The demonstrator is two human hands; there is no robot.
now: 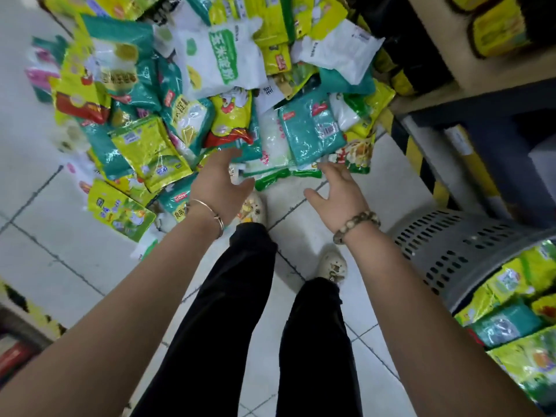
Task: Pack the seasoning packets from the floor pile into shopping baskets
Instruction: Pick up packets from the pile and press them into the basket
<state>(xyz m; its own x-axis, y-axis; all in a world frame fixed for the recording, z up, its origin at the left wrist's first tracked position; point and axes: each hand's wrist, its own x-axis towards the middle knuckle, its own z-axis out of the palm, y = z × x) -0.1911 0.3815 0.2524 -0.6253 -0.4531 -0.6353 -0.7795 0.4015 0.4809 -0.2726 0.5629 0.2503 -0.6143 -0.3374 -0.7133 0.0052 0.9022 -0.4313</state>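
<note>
A big pile of seasoning packets point(192, 94), yellow, teal and white, covers the floor ahead of me. My left hand point(218, 173) reaches over the pile's near edge with relaxed fingers and holds nothing. My right hand point(337, 192) hovers just below a teal packet point(313, 132) and a clear packet with a green edge point(273, 173), fingers spread, holding nothing. A grey shopping basket point(454, 245) stands at my right, with several yellow and teal packets point(511, 314) inside it.
Shelving point(481, 94) with yellow-and-black striped edging runs along the right. My legs in black trousers and my light shoes point(332, 266) stand on the white tiled floor point(54, 236) just short of the pile. More striped edging sits at lower left.
</note>
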